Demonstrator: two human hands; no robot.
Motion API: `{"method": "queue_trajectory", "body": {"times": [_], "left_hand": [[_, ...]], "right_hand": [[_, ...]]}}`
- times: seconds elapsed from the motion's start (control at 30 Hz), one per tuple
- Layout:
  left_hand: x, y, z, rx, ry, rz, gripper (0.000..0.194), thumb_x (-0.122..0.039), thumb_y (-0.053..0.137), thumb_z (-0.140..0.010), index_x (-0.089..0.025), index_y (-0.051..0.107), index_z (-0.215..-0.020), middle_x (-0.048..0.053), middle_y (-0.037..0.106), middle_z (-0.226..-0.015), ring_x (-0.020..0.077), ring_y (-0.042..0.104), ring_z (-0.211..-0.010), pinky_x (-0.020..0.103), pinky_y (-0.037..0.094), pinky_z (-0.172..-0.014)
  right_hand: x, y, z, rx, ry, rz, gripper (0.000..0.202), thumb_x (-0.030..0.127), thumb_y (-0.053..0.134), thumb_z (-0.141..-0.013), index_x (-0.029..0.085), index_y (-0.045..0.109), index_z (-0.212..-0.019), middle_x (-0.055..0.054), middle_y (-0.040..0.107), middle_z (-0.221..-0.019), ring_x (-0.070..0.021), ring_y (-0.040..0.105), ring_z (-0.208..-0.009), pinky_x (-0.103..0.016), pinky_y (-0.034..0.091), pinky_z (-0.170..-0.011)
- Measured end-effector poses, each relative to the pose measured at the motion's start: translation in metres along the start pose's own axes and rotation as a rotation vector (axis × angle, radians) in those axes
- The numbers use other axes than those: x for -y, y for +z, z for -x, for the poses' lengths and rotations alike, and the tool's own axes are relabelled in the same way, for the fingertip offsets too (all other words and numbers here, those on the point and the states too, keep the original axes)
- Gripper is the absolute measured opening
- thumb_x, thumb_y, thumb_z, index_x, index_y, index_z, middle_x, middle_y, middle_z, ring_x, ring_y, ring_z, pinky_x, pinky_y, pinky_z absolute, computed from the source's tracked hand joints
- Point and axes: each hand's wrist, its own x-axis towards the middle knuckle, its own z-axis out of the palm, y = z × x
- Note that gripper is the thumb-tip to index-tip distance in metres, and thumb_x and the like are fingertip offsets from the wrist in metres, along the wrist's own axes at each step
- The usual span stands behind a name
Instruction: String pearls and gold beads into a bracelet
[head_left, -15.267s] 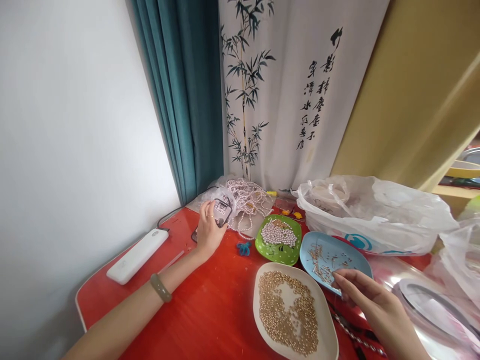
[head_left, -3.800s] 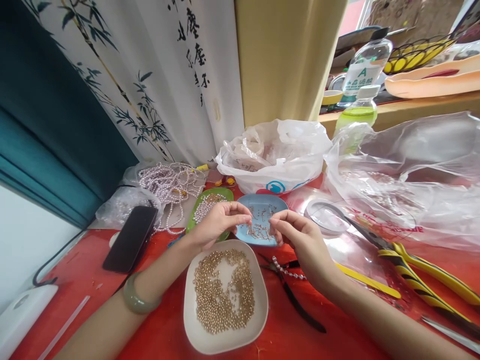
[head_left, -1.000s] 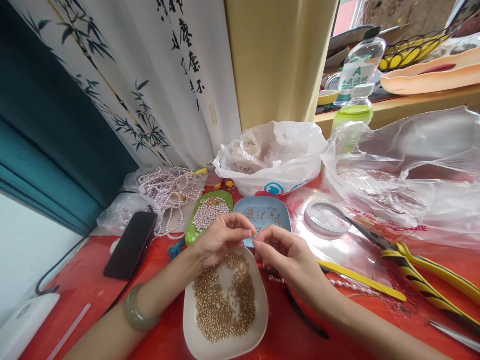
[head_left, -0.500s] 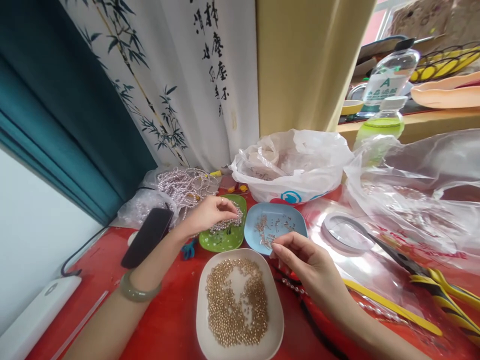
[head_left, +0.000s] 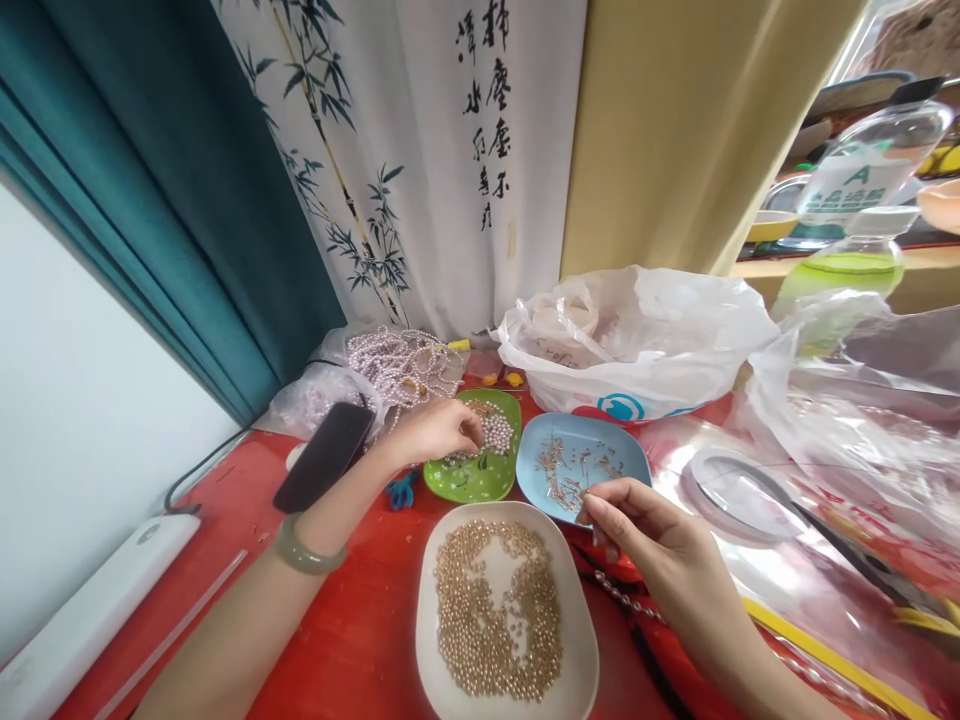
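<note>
My left hand (head_left: 439, 430) reaches over the green tray (head_left: 469, 487). Its fingers are closed and point down at the lilac pearl beads (head_left: 496, 430); whatever lies between the fingertips is hidden. Beside the near edge of the blue tray (head_left: 634, 458), my right hand (head_left: 649, 530) holds thumb and forefinger in a pinch, and anything in it is too small to name. Small metal pins (head_left: 559, 470) are scattered in the blue tray. Closest to me, between the forearms, a cream tray (head_left: 429, 610) holds many gold beads (head_left: 487, 660).
Bead strands (head_left: 405, 355) and a black phone (head_left: 326, 455) lie at the left. A white plastic bag (head_left: 637, 340) stands behind the trays. To the right are a roll of clear tape (head_left: 712, 500), dark-jawed pliers (head_left: 847, 550) and a yellow strip (head_left: 825, 655) on the red table (head_left: 337, 640).
The whole view has swung left, so everything sits further right in the picture. My left hand's fingers have curled down more over the beads. My right hand keeps its pinch.
</note>
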Motion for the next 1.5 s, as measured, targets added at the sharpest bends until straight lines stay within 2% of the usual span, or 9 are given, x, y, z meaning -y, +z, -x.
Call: {"method": "queue_trajectory", "body": {"times": [0.3,0.77,1.07,1.3,1.5], "left_hand": [[0.002,0.006,-0.001,0.028,0.002,-0.094,0.02,-0.036,0.064,-0.058,-0.021,0.068,-0.07,0.002,0.067,-0.069,0.0146,0.054,-0.06,0.024,0.031,-0.055],[-0.003,0.009,-0.001,0.008,0.014,-0.087,0.014,-0.029,0.061,-0.06,-0.02,0.067,-0.07,0.002,0.067,-0.071,0.0149,0.055,-0.063,0.024,0.031,-0.055],[-0.014,0.009,0.002,-0.003,0.006,-0.092,0.015,-0.027,0.058,-0.061,-0.02,0.066,-0.071,0.003,0.066,-0.072,0.0166,0.055,-0.066,0.025,0.031,-0.056],[-0.014,0.008,0.003,-0.057,0.014,0.027,0.015,-0.021,0.054,-0.061,-0.018,0.064,-0.072,0.004,0.065,-0.075,0.0156,0.055,-0.066,0.025,0.033,-0.057],[-0.011,0.005,0.004,0.073,0.037,0.08,0.017,-0.019,0.053,-0.061,-0.018,0.065,-0.073,0.003,0.066,-0.073,0.0145,0.056,-0.064,0.023,0.034,-0.056]], "right_hand": [[-0.002,0.0,0.001,0.022,0.005,0.029,0.029,0.046,0.052,-0.074,0.018,0.054,-0.069,0.004,0.045,-0.051,-0.009,0.04,-0.046,-0.022,0.034,-0.043],[-0.002,0.001,0.0,0.033,0.018,-0.002,0.026,0.044,0.053,-0.073,0.018,0.055,-0.069,0.003,0.048,-0.053,-0.009,0.043,-0.047,-0.022,0.034,-0.042],[0.0,0.003,0.003,0.036,0.047,-0.004,0.026,0.044,0.054,-0.072,0.019,0.056,-0.071,0.002,0.051,-0.054,-0.0106,0.047,-0.048,-0.024,0.038,-0.045],[0.002,0.003,0.002,0.035,0.051,-0.022,0.023,0.042,0.055,-0.071,0.018,0.056,-0.07,0.003,0.049,-0.052,-0.0086,0.044,-0.046,-0.022,0.036,-0.043],[-0.001,0.003,0.001,0.058,0.044,-0.043,0.021,0.039,0.054,-0.074,0.018,0.056,-0.07,0.003,0.05,-0.054,-0.0088,0.045,-0.049,-0.022,0.037,-0.046]]}}
